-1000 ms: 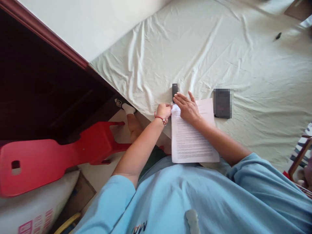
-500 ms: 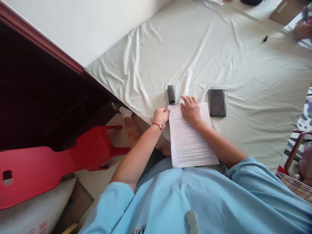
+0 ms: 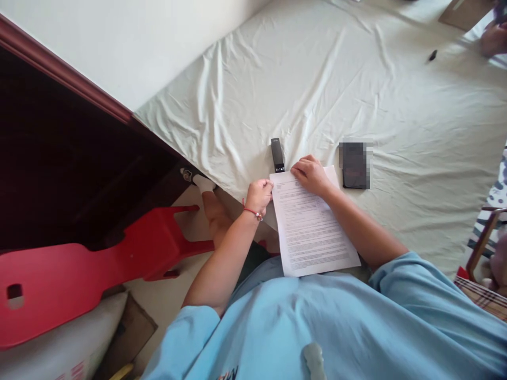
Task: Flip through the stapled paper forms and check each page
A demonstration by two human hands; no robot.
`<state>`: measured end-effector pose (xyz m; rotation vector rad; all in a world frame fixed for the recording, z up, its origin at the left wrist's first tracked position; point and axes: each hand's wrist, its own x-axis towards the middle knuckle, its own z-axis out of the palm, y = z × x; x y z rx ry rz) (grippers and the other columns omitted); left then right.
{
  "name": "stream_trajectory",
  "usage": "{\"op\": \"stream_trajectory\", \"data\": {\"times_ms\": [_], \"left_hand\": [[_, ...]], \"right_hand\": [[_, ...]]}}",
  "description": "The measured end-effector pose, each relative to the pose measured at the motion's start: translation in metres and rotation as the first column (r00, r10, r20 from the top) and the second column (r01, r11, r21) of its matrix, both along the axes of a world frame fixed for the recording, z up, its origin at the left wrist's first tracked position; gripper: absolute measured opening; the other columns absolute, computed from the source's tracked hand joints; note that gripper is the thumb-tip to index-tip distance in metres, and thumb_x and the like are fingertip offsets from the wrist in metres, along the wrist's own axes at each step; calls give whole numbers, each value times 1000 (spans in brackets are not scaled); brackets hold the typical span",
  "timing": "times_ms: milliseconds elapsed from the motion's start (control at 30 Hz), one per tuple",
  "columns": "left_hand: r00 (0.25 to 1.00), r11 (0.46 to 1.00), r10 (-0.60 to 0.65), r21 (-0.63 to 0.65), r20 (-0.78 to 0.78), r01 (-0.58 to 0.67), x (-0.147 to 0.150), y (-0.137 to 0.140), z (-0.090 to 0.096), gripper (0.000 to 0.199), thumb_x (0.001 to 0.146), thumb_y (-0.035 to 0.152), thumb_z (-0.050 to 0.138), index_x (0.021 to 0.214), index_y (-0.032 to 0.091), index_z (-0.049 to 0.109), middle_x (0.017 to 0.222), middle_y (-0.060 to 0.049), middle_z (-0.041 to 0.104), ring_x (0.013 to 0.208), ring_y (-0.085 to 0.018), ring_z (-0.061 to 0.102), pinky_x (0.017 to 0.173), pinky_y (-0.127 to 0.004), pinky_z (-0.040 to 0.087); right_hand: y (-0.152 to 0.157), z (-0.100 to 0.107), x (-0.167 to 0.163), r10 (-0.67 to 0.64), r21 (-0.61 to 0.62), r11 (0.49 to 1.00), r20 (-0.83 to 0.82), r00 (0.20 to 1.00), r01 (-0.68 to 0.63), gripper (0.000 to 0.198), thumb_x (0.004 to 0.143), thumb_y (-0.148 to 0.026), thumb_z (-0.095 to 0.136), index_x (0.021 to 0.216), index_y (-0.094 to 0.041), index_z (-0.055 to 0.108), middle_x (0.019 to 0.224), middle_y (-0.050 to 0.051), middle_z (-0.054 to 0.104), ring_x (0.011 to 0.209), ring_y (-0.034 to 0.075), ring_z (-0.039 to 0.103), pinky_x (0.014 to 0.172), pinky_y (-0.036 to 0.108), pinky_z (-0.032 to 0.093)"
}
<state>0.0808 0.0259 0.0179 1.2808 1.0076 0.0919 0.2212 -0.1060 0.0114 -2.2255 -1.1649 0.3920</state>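
A thin stack of white printed paper sheets (image 3: 311, 227) lies at the near edge of the bed, its lower end hanging a little over that edge toward the person's light blue shirt (image 3: 356, 327). The pages are covered in dense lines of small black text, too fine to read, and the stack sits slightly skewed, its top left corner pointing at the small black stapler (image 3: 277, 154). The paper looks smooth and flat, crisp at the corners.

The left hand (image 3: 259, 194), a thin red cord around its wrist, is curled into a loose fist with thumb and fingertips pinching the top left corner of the sheets. The right hand (image 3: 312, 174) rests palm down on the top edge of the stack, fingers bent and close together, pressing the pages onto the bed.

The stapler is a narrow dark oblong, hard and matte, lying just beyond the paper's top left corner; whether it touches the paper I cannot tell. To the right of the sheets, just beside their top right corner, lies a flat dark rectangular device (image 3: 354, 164), blurred over.

The pale green bedsheet (image 3: 356, 89) is soft cloth, rumpled into long creases that fan toward the bed's left corner. A red plastic chair (image 3: 99, 264), smooth and glossy, lies tipped on the floor to the left of the bed.
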Motion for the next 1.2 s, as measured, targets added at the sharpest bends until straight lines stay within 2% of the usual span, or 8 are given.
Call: {"op": "stream_trajectory", "data": {"times_ms": [167,367,567,700,767,933,1133,1200], "left_hand": [[996,998,-29,-54,-88,24,1,3,6,26,87,13,57,64,18,47,47,9,29,38,-4,24,43,-21,16],[999,998,-37,-43,-36,35,-1,2,-1,21,87,15,63,69,17,51,52,8,38,41,-4,29,46,-19,26],[961,960,-277,45,18,276,-33,-5,-8,27,83,41,76,79,16,66,72,-3,65,64,-15,57,61,-25,45],[901,903,-425,23,-82,428,-66,-19,-5,42,84,56,71,75,15,67,62,-1,58,53,-13,48,52,-25,35],[904,906,-417,41,-93,422,-80,-25,-3,42,85,57,68,75,17,64,56,2,50,49,-12,41,49,-25,29],[904,863,-410,269,-123,428,-90,-30,-2,37,90,49,61,68,20,57,56,3,46,54,-13,42,53,-25,31],[925,880,-358,285,-127,379,-89,-22,-8,36,90,47,61,68,20,56,53,4,44,50,-12,41,50,-25,30],[928,871,-353,318,-122,374,-93,-21,-11,34,92,47,59,73,19,62,56,3,51,52,-12,46,51,-24,35]], "right_hand": [[1,-13,-3,-9,1,1000,13,1000,9,35,102,-32,45,93,-18,76,100,12,74,111,28,57,103,40,38],[-2,-13,-4,-5,64,998,-1,1000,5,34,102,-33,44,93,-18,73,97,12,72,105,27,57,102,40,40],[-8,-13,1,2,194,981,-65,998,11,32,102,-34,43,89,-20,68,95,10,71,100,25,58,102,39,43],[-8,-16,2,2,240,971,-99,995,22,31,102,-35,42,88,-21,67,95,10,71,98,24,59,101,38,43],[-7,-16,1,3,204,979,-102,995,18,32,103,-35,42,89,-21,68,97,10,72,99,24,59,102,39,42],[-9,-13,2,-9,84,996,-41,999,13,36,103,-35,42,98,-17,73,104,14,73,107,28,57,102,42,38],[-18,-15,16,-19,108,994,-34,999,22,29,99,-32,49,95,-18,74,99,11,75,105,28,59,98,41,39],[-17,-19,17,-12,111,994,-39,999,16,28,99,-30,49,92,-17,74,100,11,76,103,28,60,96,40,40]]}}
